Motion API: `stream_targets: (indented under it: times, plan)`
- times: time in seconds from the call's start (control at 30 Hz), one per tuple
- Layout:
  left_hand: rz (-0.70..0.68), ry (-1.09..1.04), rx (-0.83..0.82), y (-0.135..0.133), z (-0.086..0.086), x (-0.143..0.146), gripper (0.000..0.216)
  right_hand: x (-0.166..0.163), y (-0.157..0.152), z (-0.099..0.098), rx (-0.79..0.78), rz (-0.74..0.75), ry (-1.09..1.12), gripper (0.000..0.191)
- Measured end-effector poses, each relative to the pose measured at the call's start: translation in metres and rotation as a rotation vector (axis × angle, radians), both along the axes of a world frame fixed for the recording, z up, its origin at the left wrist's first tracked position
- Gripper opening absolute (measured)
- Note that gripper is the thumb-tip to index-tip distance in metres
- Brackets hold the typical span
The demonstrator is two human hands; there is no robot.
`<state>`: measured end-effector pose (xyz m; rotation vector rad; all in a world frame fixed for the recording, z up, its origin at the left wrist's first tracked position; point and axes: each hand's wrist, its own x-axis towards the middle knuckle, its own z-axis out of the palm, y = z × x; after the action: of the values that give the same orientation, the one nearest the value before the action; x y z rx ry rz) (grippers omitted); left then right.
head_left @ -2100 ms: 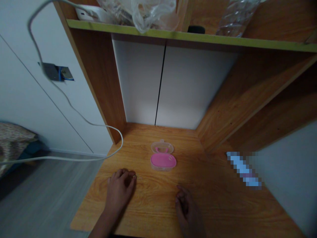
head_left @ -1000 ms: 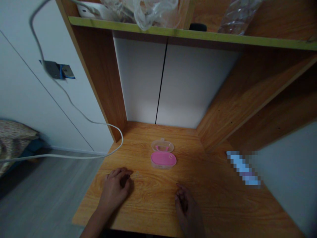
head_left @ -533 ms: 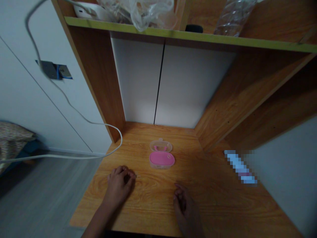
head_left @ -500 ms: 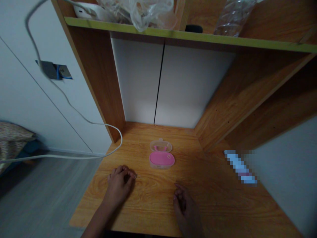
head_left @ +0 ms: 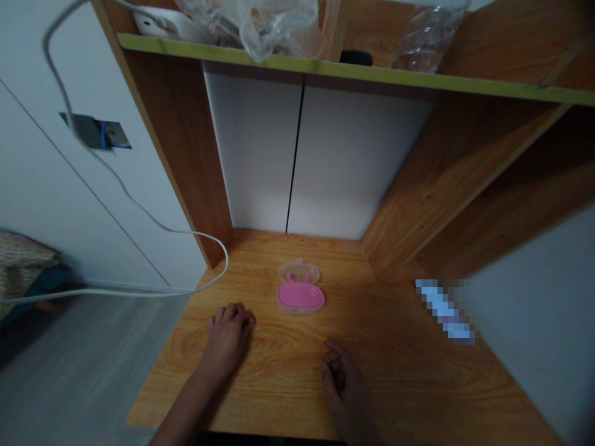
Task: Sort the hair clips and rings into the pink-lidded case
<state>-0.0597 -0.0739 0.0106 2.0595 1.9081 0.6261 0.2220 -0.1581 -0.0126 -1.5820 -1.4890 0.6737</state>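
Note:
On the wooden desk (head_left: pixel 279 378), my left hand (head_left: pixel 229 337) lies palm down at the left, its thumb and fingertips pinched together. Something tiny may be at the fingertips, too small and hidden to make out. My right hand (head_left: pixel 346 387) rests on its side at the lower right, fingers loosely curled, forefinger stretched out and a hollow before the palm. I see nothing in it. Beyond both hands sits a small oval case (head_left: pixel 300 296) with a pink inside. Its clear lid (head_left: pixel 299 272) is tipped back, showing a pink handle. Neither hand touches the case.
A white cable (head_left: pixel 225 248) loops down past the desk's left side. Above, a shelf (head_left: pixel 325 65) bears plastic bags (head_left: pixel 279 28), a clear bottle (head_left: pixel 428 37) and a white device (head_left: pixel 162 23). A blurred-out bluish object (head_left: pixel 444 310) lies at the right.
My left hand has turned a little, its fingertips shifting slightly away from me. The right hand stays nearly still. The whole view has drifted slightly.

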Motion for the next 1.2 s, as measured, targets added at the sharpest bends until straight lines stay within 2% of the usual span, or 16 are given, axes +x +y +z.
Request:
stream_targets:
  times: [0.13,0.23,0.3,0.43,0.53,0.67,0.83,1.0,1.2]
  plan:
    - [-0.056,-0.109,0.034,-0.013,0.009,0.007,0.023,0.0,-0.002,0.001,0.019,-0.014,0.003,0.039]
    - [-0.089,-0.503,-0.048,-0.033,0.018,0.025,0.024,-0.007,-0.005,0.006,0.032,0.006,0.002,0.035]
    - [-0.124,-0.69,-0.13,-0.046,0.02,0.041,0.022,-0.015,-0.006,0.012,0.031,0.065,0.02,0.032]
    - [-0.146,-0.962,-0.292,-0.064,0.012,0.069,0.019,-0.03,-0.005,0.023,0.02,0.214,0.068,0.03]
    - [-0.127,-1.113,-0.369,-0.067,0.002,0.078,0.021,-0.034,-0.001,0.024,0.034,0.274,0.086,0.024]
    - [-0.078,-1.178,-0.385,-0.067,-0.007,0.077,0.026,-0.033,0.001,0.02,0.025,0.331,0.093,0.022]
    - [-0.096,-1.256,-0.455,-0.063,-0.009,0.074,0.024,-0.032,0.001,0.017,0.015,0.319,0.06,0.024]
    - [-0.075,-1.247,-0.467,-0.063,-0.012,0.073,0.028,-0.031,0.001,0.013,0.048,0.311,0.043,0.023]
    - [-0.041,-1.286,-0.451,-0.061,-0.018,0.071,0.03,-0.031,0.001,0.015,0.063,0.286,0.01,0.012]
